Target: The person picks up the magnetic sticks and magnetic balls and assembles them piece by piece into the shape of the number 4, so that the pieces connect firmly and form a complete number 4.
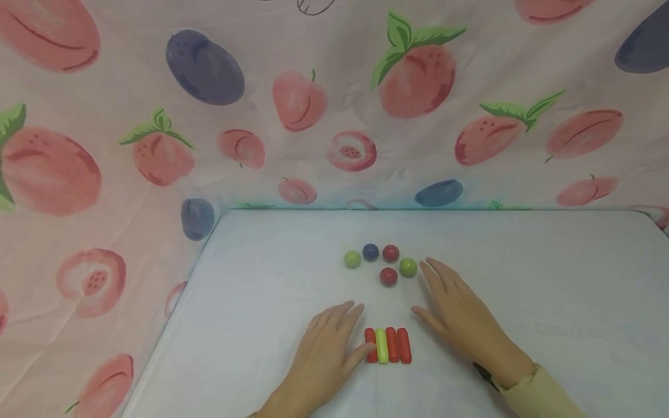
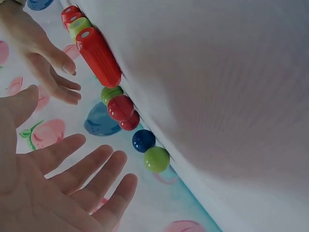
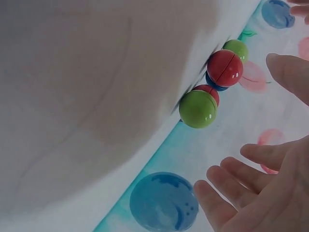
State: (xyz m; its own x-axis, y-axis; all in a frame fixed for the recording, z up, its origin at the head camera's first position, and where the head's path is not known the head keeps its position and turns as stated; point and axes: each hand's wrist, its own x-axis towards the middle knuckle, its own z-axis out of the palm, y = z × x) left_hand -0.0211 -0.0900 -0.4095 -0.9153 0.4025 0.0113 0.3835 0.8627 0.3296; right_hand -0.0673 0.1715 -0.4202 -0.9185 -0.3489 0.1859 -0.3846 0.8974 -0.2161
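A short row of sticks lies side by side on the table: a red stick [image 1: 370, 335] at the left end, a yellow-green stick [image 1: 382, 346], then two more red sticks [image 1: 405, 346]. My left hand [image 1: 325, 354] is at their left, fingers extended, its thumb overlapping the end red stick in the head view. Beyond the row sits a loose group of balls: a green ball [image 1: 352, 259], a blue ball [image 1: 370, 252], two red balls [image 1: 388, 277] and another green ball [image 1: 408, 267]. My right hand [image 1: 462, 316] holds nothing, its fingertips close beside the right green ball.
The white table [image 1: 261, 261] carries the sticks and balls. A fruit-print cloth [image 1: 251, 110] hangs along its back edge and left side. A pale sleeve [image 1: 540, 395] covers the right forearm.
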